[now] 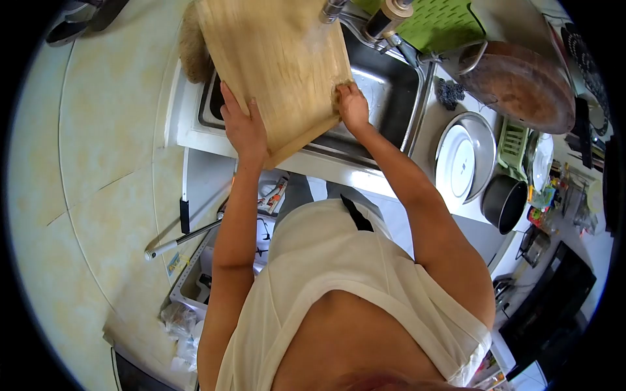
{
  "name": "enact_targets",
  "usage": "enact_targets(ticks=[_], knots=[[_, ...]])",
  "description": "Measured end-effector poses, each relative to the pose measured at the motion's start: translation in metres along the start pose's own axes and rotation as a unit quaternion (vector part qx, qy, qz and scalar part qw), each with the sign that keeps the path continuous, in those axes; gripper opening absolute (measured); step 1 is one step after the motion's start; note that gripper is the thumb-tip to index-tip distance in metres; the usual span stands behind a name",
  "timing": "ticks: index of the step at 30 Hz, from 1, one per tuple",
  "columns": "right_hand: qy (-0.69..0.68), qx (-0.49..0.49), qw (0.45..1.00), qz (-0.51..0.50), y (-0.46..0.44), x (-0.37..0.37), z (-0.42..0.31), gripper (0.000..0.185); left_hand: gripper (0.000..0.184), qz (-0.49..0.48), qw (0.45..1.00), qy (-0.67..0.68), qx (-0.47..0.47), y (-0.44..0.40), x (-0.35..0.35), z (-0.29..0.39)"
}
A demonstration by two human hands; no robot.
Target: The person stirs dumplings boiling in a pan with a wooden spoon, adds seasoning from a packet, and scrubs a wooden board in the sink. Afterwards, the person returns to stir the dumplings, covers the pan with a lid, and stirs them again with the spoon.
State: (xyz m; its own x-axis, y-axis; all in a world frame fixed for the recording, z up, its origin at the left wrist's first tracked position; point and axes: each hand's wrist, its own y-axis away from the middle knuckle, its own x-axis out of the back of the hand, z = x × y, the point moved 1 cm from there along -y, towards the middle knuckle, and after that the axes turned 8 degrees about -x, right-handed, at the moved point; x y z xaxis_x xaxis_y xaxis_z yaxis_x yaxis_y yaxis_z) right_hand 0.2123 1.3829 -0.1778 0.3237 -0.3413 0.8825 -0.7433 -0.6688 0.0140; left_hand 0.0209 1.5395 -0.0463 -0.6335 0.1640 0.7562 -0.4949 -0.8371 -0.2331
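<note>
Board (pixel 280 62), wide and pale, sits tilted over the sink (pixel 391 120), covering much of its left and middle, while part of the basin shows past its right edge. Its near corner hangs over the near edge of the counter (pixel 207 143). I cannot tell whether the board rests on the sink's rim or is held up by the hands alone.

The person's left hand (pixel 246 133) grips the board's left edge close to that near corner, thumb on the upper face and fingers along the side. The right hand (pixel 353 107) is at the board's right edge, towards the near end, its fingers bent and their tips against the wood. Something small and brownish shows at those tips; whether it is a scrubber in the grasp or a mark on the wood, I cannot tell.

At the sink's far edge stand a tap (pixel 332 10) and a bottle (pixel 386 19), with a green mat (pixel 440 26) behind them. By the sink's left end is a fuzzy brown thing (pixel 193 49), partly behind the board. Beyond the sink's right edge lies a dark scourer (pixel 450 94), near a big brown pan (pixel 518 91). Closer to the counter's near edge, a white plate (pixel 454 166) overlaps a steel bowl (pixel 482 146), with a black pot (pixel 505 205) and a green basket (pixel 512 148) just beside.
</note>
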Motion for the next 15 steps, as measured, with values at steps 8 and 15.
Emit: enact_targets(ticks=[8,15], knots=[[-0.207,0.117,0.971,0.017,0.031,-0.023,-0.098,0.034,0.063,-0.001,0.999,0.013,0.031,0.007,-0.028,-0.008],[-0.088,0.068,0.989,0.097,-0.043,-0.022,-0.03,0.027,0.061,0.005,0.999,0.035,0.024,0.014,-0.036,-0.017]])
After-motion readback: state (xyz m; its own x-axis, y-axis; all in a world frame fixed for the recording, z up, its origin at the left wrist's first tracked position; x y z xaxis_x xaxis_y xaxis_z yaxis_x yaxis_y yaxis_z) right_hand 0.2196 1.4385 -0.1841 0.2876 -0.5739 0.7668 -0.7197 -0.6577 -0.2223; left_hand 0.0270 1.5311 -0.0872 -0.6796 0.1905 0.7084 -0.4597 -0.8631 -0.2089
